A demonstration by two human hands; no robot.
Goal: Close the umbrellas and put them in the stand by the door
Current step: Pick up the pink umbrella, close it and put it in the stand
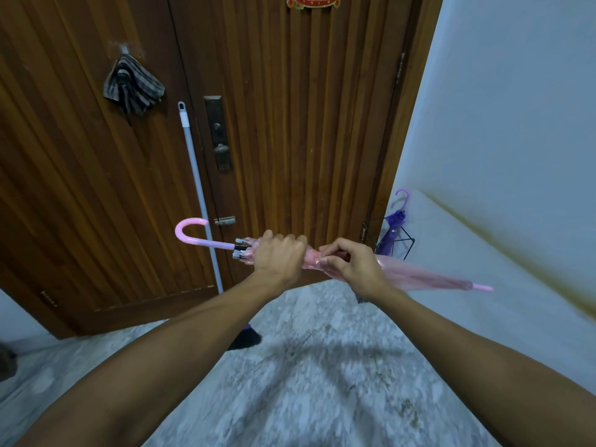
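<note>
Pink plastic folds lie gathered along the pink umbrella [419,279], held level across the middle of the frame. The left hand [279,256] grips it near the rib tips; the right hand [351,264] pinches the canopy, seemingly at the tie strap. At middle right, the wire stand [407,245] holds a purple umbrella [392,232]. If the pinch slips, the slick folds could spring loose and snag on the stand's rim.

A home entryway: wooden door [290,108], leaning broom [200,195].
</note>
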